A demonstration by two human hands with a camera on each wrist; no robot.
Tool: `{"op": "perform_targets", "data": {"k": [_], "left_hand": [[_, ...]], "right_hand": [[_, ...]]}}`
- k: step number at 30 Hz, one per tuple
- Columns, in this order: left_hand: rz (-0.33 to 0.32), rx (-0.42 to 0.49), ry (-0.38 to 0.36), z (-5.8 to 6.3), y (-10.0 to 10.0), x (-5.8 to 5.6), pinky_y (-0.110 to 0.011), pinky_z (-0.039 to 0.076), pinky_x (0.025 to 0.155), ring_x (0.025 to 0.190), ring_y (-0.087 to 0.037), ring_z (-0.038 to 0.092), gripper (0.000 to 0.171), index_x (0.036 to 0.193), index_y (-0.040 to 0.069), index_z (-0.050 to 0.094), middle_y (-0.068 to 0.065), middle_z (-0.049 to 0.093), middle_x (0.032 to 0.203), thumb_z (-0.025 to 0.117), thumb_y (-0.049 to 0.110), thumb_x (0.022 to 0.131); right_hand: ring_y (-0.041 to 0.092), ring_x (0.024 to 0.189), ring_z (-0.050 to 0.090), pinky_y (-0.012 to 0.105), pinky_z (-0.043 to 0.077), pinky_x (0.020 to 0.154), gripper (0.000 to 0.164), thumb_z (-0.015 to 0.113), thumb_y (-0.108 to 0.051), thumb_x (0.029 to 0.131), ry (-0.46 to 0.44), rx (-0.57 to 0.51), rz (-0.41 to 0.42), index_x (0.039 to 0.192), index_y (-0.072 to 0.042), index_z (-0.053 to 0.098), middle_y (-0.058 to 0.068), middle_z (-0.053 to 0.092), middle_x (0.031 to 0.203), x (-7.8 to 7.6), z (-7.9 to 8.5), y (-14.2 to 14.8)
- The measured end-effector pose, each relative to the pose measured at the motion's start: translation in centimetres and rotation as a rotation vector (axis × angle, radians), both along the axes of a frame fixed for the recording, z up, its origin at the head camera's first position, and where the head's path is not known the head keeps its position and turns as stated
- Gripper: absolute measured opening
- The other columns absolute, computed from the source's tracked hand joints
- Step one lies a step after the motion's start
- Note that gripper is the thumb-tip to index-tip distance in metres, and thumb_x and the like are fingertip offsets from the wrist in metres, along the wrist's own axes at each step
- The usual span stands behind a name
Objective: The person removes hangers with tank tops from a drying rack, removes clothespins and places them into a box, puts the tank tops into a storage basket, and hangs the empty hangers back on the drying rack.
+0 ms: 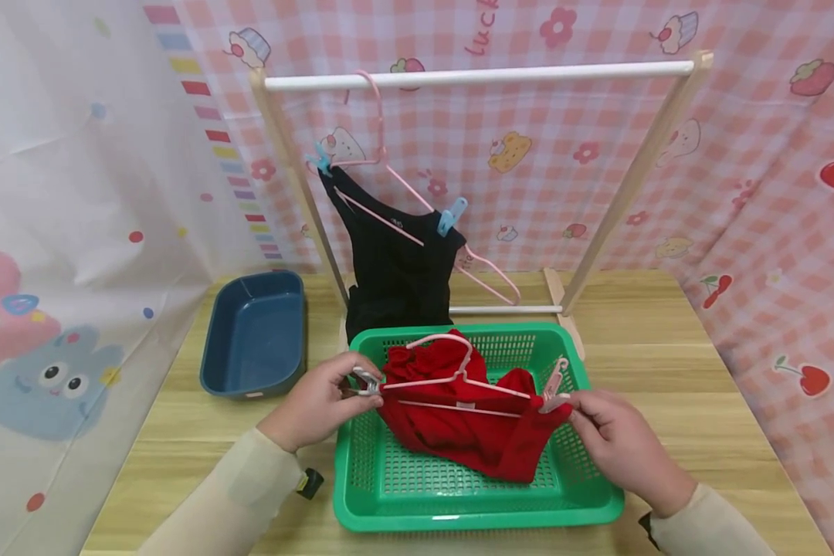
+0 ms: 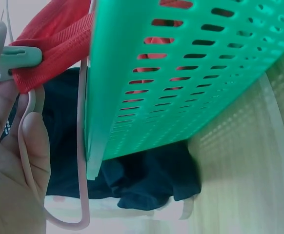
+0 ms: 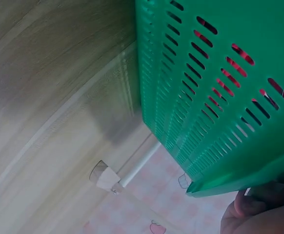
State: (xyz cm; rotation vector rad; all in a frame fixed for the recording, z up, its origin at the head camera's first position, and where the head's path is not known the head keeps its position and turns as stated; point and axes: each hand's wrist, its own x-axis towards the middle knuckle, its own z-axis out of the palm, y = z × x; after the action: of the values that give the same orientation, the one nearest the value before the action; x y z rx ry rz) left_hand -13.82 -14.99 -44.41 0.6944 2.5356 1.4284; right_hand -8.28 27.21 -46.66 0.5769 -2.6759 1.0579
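A red garment (image 1: 452, 436) hangs on a pink hanger (image 1: 417, 383) over the green basket (image 1: 479, 520). My left hand (image 1: 316, 401) pinches a pale clothespin (image 2: 22, 57) at the garment's left shoulder, with the hanger's looped end running past the fingers in the left wrist view. At the other shoulder, a pink clothespin (image 1: 554, 381) stands upright on the fabric. Right beside it, my right hand (image 1: 622, 444) pinches the red corner between thumb and fingers. In the right wrist view the basket's wall hides the garment, and little of that hand shows.
Behind the basket, a black garment (image 1: 399, 262) hangs tilted on another pink hanger (image 1: 382, 116), held by blue clothespins (image 1: 452, 217). That hanger hooks on the white rail (image 1: 528, 75) of a wooden rack (image 1: 635, 185). A dark blue bin (image 1: 253, 340) sits at the left.
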Motion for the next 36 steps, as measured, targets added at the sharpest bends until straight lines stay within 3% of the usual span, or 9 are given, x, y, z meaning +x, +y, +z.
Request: {"op": "perform_targets", "data": {"k": [9,14,18,25,31,36], "left_hand": [[0.044,0.038,0.010,-0.1,-0.1,0.2,-0.027,0.057,0.072,0.082,-0.017,0.067,0.015,0.106,0.020,0.073,0.001,0.074,0.101,0.080,0.014,0.094],[0.084,0.044,0.023,-0.1,-0.4,0.1,-0.028,0.058,0.076,0.088,-0.009,0.069,0.013,0.105,0.019,0.074,0.001,0.077,0.103,0.080,0.016,0.094],[0.102,0.056,0.009,0.1,-0.6,0.0,-0.028,0.059,0.074,0.087,-0.010,0.070,0.013,0.106,0.017,0.074,-0.002,0.078,0.104,0.081,0.016,0.094],[0.137,0.014,-0.004,0.8,-1.2,-0.1,-0.029,0.056,0.072,0.090,-0.012,0.068,0.014,0.105,0.021,0.072,-0.001,0.078,0.105,0.080,0.018,0.094],[0.166,-0.004,0.035,1.4,-2.4,-0.6,-0.033,0.056,0.085,0.097,-0.012,0.067,0.015,0.109,0.017,0.068,0.002,0.073,0.105,0.076,0.014,0.097],[0.230,-0.110,0.029,1.6,-3.9,-1.4,-0.031,0.053,0.075,0.092,-0.018,0.062,0.017,0.114,0.015,0.061,-0.001,0.067,0.104,0.070,0.021,0.103]], "right_hand": [[0.003,0.079,0.055,0.022,0.046,0.065,0.037,0.066,0.008,0.097,-0.058,-0.037,0.000,0.105,-0.026,0.077,-0.013,0.072,0.097,-0.1,-0.3,0.1],[0.003,0.074,0.054,0.022,0.045,0.062,0.036,0.067,0.009,0.096,-0.052,-0.062,0.028,0.105,-0.025,0.077,-0.012,0.071,0.094,-0.1,-0.3,0.1],[0.003,0.073,0.053,0.021,0.045,0.061,0.035,0.068,0.008,0.095,-0.042,-0.070,0.035,0.104,-0.024,0.077,-0.013,0.069,0.090,-0.1,-0.3,0.0],[0.004,0.075,0.056,0.022,0.047,0.063,0.033,0.067,0.007,0.097,-0.079,-0.072,0.034,0.107,-0.023,0.076,-0.010,0.073,0.098,-0.1,-0.3,0.2],[0.003,0.072,0.054,0.022,0.046,0.060,0.032,0.068,0.007,0.096,-0.064,-0.082,0.043,0.103,-0.023,0.076,-0.009,0.071,0.090,0.0,-0.3,0.1],[0.004,0.074,0.056,0.022,0.047,0.062,0.033,0.066,0.007,0.097,-0.085,-0.080,0.033,0.103,-0.024,0.076,-0.009,0.073,0.095,-0.1,-0.4,0.1]]}}
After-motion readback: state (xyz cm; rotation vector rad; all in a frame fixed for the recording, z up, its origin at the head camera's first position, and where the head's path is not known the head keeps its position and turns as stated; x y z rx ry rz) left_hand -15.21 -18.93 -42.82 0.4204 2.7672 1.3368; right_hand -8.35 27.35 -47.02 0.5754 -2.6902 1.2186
